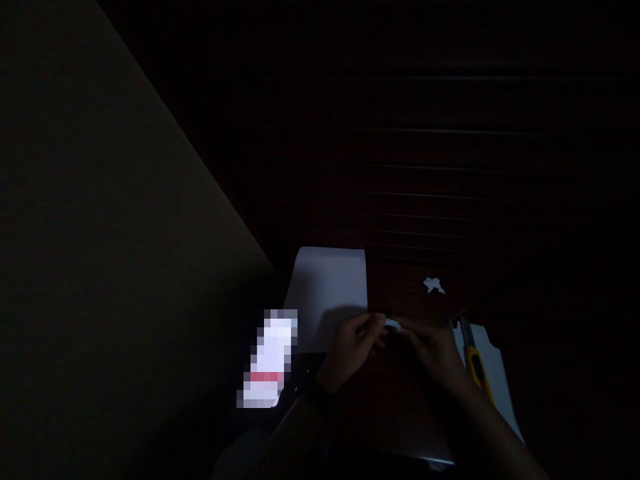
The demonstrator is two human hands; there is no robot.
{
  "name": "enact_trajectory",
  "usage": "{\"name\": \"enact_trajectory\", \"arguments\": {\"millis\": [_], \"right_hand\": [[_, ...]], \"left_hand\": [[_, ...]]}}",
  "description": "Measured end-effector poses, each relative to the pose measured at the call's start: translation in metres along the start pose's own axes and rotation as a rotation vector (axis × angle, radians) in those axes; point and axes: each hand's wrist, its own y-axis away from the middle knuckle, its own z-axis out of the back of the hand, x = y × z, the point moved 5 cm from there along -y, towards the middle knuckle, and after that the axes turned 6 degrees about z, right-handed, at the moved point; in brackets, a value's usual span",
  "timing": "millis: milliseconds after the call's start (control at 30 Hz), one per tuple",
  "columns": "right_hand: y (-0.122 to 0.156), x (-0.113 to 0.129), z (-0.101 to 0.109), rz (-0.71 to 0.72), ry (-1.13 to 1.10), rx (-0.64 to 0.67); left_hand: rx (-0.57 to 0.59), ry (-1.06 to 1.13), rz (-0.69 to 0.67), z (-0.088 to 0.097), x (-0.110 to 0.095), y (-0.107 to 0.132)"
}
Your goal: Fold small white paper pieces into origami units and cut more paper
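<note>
Between my two hands is a small folded piece of white paper (393, 324), pinched from both sides above the dark table. My left hand (353, 343) has its thumb and fingers closed on the paper's left end; a dark band circles that wrist. Closed on the right end is my right hand (434, 350), its fingertips partly lost in shadow. Beyond them on the tabletop lies a small folded white paper shape (433, 285) with pointed ends. Most of the held paper is covered by my fingers.
A stack of white paper (330, 280) lies behind my left hand. A lit, blurred-out phone screen (270, 360) glows at the left. To the right, a yellow utility knife (477, 367) rests on white sheets (500, 380). A wall (125, 233) rises at the left; the room is very dark.
</note>
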Motion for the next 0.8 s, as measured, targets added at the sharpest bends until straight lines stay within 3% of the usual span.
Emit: {"name": "enact_trajectory", "arguments": {"millis": [100, 300, 433, 800], "right_hand": [[0.000, -0.001, 0.002, 0.039, 0.032, 0.027], [0.001, -0.004, 0.001, -0.136, -0.155, -0.031], [0.001, -0.006, -0.004, -0.215, -0.311, -0.084], [0.006, -0.029, -0.014, -0.335, -0.401, -0.136]], "left_hand": [[0.018, 0.161, 0.070, -0.003, 0.008, -0.001], [0.045, 0.415, 0.139, 0.000, 0.009, 0.001], [-0.002, 0.451, 0.107, 0.002, 0.011, -0.001], [-0.059, 0.436, 0.153, -0.003, 0.024, -0.002]]}}
